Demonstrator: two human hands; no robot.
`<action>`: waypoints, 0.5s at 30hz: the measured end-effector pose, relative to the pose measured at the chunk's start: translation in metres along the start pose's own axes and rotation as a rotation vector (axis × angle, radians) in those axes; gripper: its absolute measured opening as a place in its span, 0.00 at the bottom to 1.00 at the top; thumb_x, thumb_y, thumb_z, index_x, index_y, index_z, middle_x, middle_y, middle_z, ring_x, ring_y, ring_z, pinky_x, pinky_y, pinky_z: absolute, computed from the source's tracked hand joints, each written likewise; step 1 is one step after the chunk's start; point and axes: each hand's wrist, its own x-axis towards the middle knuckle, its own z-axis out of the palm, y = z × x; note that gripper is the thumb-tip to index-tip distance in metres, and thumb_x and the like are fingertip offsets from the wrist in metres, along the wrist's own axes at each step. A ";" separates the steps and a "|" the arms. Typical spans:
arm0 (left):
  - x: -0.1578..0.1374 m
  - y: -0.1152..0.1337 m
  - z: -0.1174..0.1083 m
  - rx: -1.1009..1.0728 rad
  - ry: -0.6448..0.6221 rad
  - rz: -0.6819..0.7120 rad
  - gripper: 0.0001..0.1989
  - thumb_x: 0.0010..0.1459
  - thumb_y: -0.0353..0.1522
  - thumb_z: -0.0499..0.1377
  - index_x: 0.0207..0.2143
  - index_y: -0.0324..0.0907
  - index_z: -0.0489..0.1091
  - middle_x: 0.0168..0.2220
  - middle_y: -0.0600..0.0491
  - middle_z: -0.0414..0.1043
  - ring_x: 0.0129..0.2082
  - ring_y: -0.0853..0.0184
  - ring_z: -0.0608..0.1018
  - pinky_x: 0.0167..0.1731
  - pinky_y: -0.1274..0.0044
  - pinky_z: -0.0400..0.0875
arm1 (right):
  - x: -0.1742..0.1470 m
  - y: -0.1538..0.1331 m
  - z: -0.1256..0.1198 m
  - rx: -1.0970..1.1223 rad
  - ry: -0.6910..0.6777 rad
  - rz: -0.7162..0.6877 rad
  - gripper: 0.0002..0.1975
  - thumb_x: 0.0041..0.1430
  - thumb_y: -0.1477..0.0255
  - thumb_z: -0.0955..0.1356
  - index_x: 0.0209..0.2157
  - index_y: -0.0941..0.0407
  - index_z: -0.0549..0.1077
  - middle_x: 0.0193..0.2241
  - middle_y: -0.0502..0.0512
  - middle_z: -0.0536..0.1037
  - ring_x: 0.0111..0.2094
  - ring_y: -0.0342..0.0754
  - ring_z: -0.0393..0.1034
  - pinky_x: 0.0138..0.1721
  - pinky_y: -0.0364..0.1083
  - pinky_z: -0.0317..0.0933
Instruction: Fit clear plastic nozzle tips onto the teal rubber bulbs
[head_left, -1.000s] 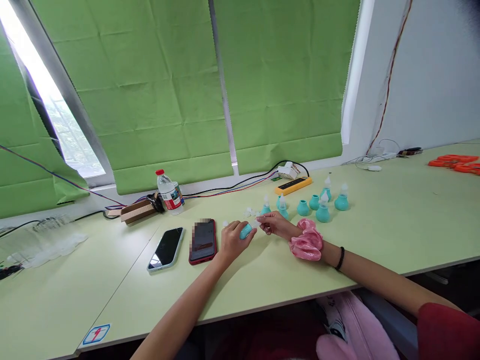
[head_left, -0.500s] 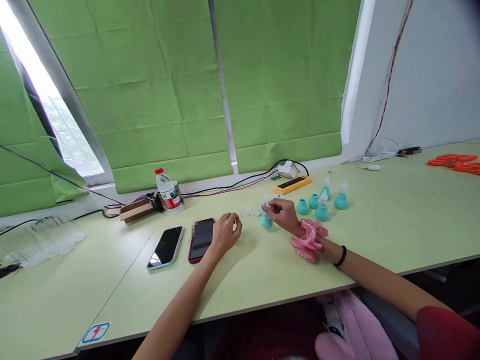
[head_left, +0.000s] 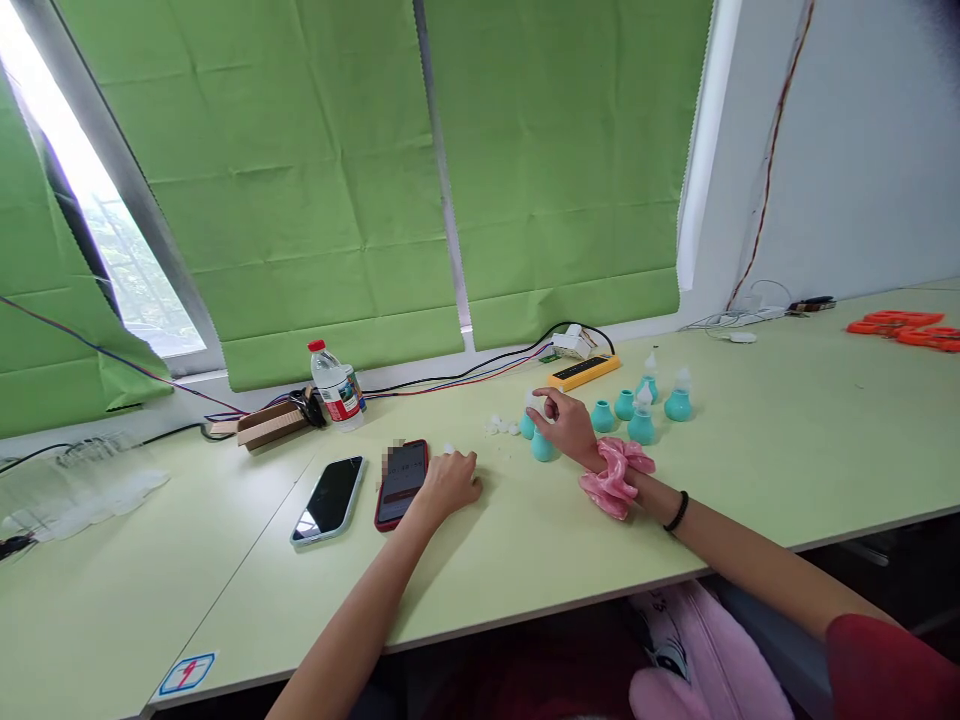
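Head view showed the right hand [head_left: 566, 425] setting a teal bulb [head_left: 543, 446] on the table [head_left: 750, 480], fingers curled around its white tip beside the other bulbs [head_left: 641, 410]. Left hand [head_left: 450, 480] rested loosely closed near a small white cap [head_left: 448, 449] and a red phone [head_left: 401, 482]. Step seemed placement; next called for letting go upright.

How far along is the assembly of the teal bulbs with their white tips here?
Done: several capped bulbs stand upright in the group by the yellow power strip. In hand: the right hand holds a white tip over a teal bulb; the left hand rests by the red phone. Left: two uncapped bulbs and loose white tips.
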 end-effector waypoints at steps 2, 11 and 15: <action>0.002 0.002 0.004 -0.025 -0.019 0.044 0.14 0.50 0.32 0.47 0.40 0.39 0.64 0.31 0.44 0.68 0.32 0.59 0.72 0.27 0.73 0.63 | -0.002 -0.004 -0.002 -0.008 0.027 -0.014 0.14 0.47 0.67 0.64 0.36 0.59 0.66 0.18 0.47 0.62 0.21 0.40 0.57 0.25 0.39 0.52; 0.001 0.014 0.010 -0.149 0.061 0.179 0.14 0.56 0.31 0.43 0.44 0.47 0.59 0.36 0.49 0.63 0.33 0.65 0.71 0.30 0.76 0.63 | -0.027 -0.030 -0.002 0.172 -0.132 -0.401 0.05 0.52 0.74 0.60 0.33 0.57 0.63 0.26 0.50 0.64 0.22 0.39 0.57 0.25 0.39 0.55; 0.001 0.015 0.010 -0.151 0.062 0.161 0.11 0.55 0.33 0.44 0.41 0.45 0.60 0.36 0.50 0.63 0.35 0.64 0.70 0.29 0.77 0.62 | -0.038 -0.035 0.011 0.128 -0.371 -0.466 0.09 0.51 0.79 0.59 0.35 0.58 0.64 0.33 0.56 0.67 0.33 0.44 0.62 0.33 0.43 0.59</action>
